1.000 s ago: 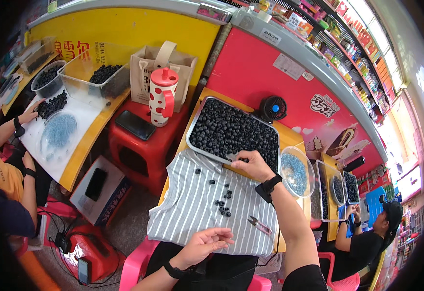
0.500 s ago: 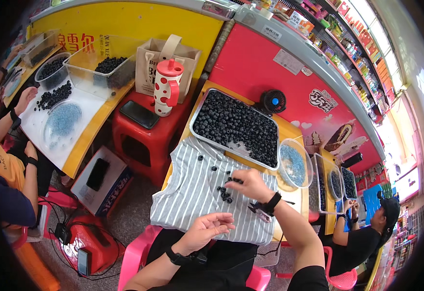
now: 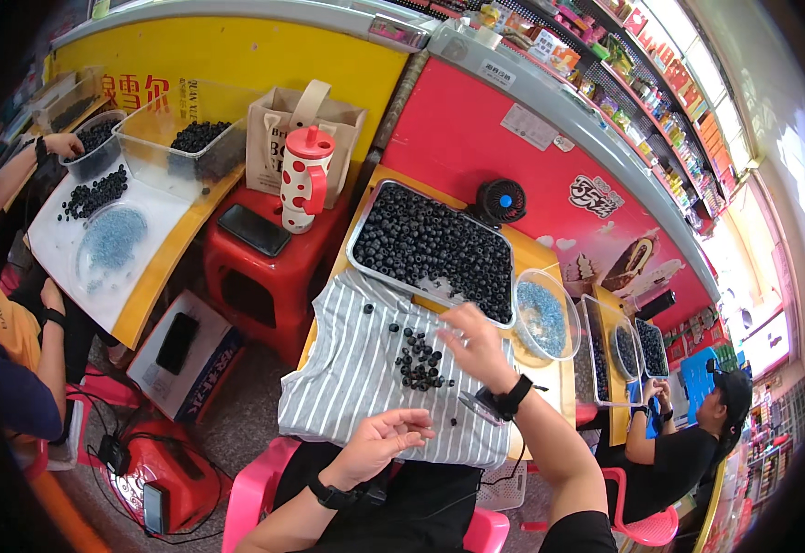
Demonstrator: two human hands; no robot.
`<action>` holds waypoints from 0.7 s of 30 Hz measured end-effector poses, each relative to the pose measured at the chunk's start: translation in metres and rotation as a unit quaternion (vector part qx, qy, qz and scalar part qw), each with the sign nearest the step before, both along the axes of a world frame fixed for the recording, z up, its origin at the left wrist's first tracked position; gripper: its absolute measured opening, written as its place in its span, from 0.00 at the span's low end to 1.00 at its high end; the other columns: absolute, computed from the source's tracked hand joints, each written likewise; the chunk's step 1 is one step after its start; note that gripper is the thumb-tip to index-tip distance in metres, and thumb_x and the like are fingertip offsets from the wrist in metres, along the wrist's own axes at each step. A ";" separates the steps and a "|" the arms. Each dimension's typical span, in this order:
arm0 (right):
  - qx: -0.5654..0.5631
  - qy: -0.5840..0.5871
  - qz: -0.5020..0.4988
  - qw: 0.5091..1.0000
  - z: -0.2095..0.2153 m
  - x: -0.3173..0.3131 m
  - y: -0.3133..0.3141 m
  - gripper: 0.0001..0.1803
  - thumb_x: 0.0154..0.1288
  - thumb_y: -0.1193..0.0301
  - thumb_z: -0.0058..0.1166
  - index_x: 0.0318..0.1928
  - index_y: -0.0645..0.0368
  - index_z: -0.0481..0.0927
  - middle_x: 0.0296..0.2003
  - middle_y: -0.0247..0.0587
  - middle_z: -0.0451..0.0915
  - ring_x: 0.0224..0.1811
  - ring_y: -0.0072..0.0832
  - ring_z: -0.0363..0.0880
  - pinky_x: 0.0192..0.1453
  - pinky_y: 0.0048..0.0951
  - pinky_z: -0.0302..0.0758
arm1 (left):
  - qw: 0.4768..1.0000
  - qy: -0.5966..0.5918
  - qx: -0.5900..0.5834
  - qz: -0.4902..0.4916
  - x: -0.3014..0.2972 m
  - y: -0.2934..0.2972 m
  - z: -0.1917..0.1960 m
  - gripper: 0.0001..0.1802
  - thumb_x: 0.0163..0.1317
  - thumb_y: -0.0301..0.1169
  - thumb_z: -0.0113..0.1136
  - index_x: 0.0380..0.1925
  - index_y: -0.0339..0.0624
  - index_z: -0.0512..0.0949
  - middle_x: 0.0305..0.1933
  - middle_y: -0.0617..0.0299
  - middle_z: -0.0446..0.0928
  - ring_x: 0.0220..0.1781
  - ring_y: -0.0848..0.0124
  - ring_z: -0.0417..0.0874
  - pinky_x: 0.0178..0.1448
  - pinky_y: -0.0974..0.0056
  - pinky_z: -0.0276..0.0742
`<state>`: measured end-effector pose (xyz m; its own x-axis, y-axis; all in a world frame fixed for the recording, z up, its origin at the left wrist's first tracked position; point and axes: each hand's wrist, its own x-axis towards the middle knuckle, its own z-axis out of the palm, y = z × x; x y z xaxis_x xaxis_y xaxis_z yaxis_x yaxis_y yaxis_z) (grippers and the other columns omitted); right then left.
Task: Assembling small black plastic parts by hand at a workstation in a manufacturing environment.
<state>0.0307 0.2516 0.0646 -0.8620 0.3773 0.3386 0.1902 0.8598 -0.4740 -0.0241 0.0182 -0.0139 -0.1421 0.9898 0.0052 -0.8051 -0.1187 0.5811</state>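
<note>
Right hand [image 3: 476, 343] has moved back from the tray [image 3: 370, 267] to the berries [image 3: 418, 359] on the striped cloth [image 3: 347, 387], fingers apart; left hand [image 3: 386, 441] open, empty.

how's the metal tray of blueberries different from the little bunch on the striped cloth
The metal tray is packed full of blueberries; the bunch on the striped cloth is a small loose scatter. The tray lies farther off; the scatter lies beside the right hand. Both are dark, round berries.
</note>
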 end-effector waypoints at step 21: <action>-0.021 -0.168 0.005 0.986 -0.019 -0.042 0.092 0.17 0.66 0.55 0.51 0.36 0.55 0.82 0.30 0.44 0.73 0.37 0.41 0.75 0.42 0.37 0.73 | 1.000 0.003 -0.002 -0.023 -0.002 0.005 -0.005 0.22 0.67 0.23 0.54 0.60 0.29 0.67 0.58 0.51 0.73 0.59 0.60 0.77 0.59 0.62 0.74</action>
